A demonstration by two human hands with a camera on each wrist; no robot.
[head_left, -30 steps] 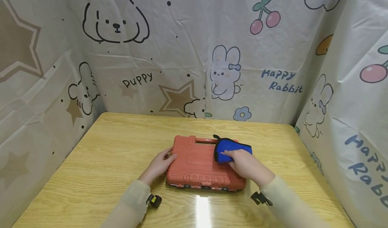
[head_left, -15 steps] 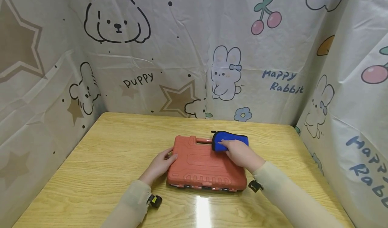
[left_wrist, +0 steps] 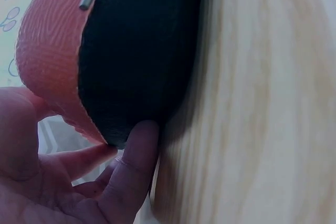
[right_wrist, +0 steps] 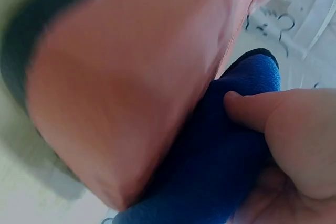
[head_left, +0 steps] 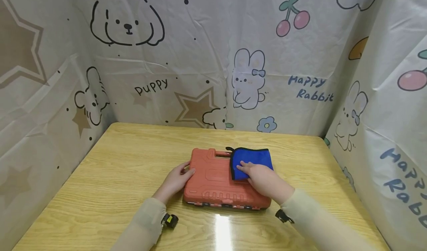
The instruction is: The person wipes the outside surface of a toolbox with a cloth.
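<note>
A red plastic carrying case [head_left: 210, 184] with a black base lies on the table, its handle on the far side. My left hand [head_left: 178, 180] grips its left side, the thumb on the red lid. In the left wrist view, a fingertip touches the black base [left_wrist: 139, 66]. My right hand [head_left: 267, 178] holds a blue cloth [head_left: 253, 156] with black edging and a small black loop against the lid's right part. In the right wrist view the blue cloth [right_wrist: 210, 145] hangs along the case's edge, the thumb lying over it; part of the fingers is hidden.
The wooden table [head_left: 133, 147] extends around the case. Printed fabric [head_left: 186, 58] hangs behind the table and along both sides. Small dark devices are strapped at both wrists, beside the cream sleeves [head_left: 146, 221].
My right hand moved the blue cloth away toward the case's handle, then back toward me; the cloth now spreads wider over the lid. The left hand and the case stay put.
</note>
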